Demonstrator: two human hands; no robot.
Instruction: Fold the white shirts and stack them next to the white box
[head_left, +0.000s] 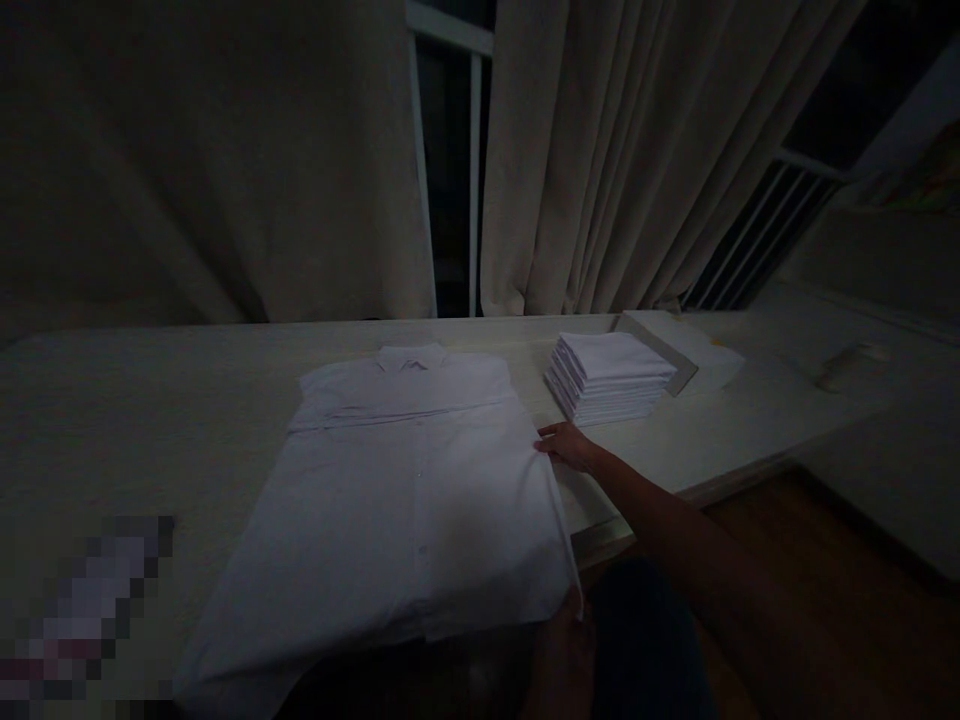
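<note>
A white button-up shirt (405, 500) lies flat on the pale table (135, 420), collar toward the curtains and buttons up. My right hand (568, 446) reaches in from the right and pinches the shirt's right side edge at about chest height. My left hand (561, 660) shows only as a dim shape at the bottom, right against the shirt's lower right hem corner. Its grip is lost in the dark. A narrow strip of the shirt's right edge runs between the two hands.
A neat stack of folded white garments (609, 377) stands just right of the shirt, with a flat white box (679, 345) behind it. Beige curtains (600, 150) and a window hang behind the table. A wooden floor (810, 560) lies at the right.
</note>
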